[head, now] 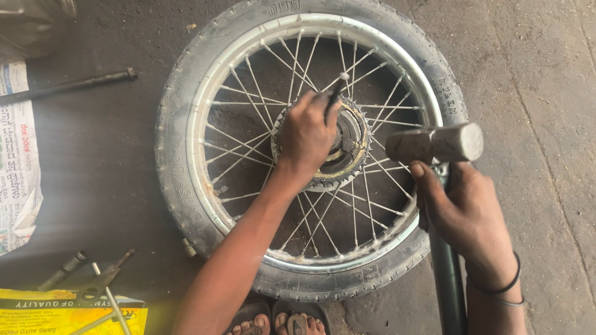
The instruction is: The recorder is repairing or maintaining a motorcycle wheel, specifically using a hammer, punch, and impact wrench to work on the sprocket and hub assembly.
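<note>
Dusty grey concrete floor (534,74) carries a spoked motorcycle wheel with black tyre (180,155); at its toothed hub sprocket (354,146), left hand (307,136) grips a dark punch (335,96), right hand (469,214) clenches a steel-headed hammer (434,144) just beside.

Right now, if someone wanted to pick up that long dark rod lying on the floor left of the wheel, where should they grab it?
Probably around the middle of the dark rod, coming from above. It lies flat on the floor, clear of the wheel, thin enough for fingers to wrap around. Its left end runs under the newspaper.
</note>
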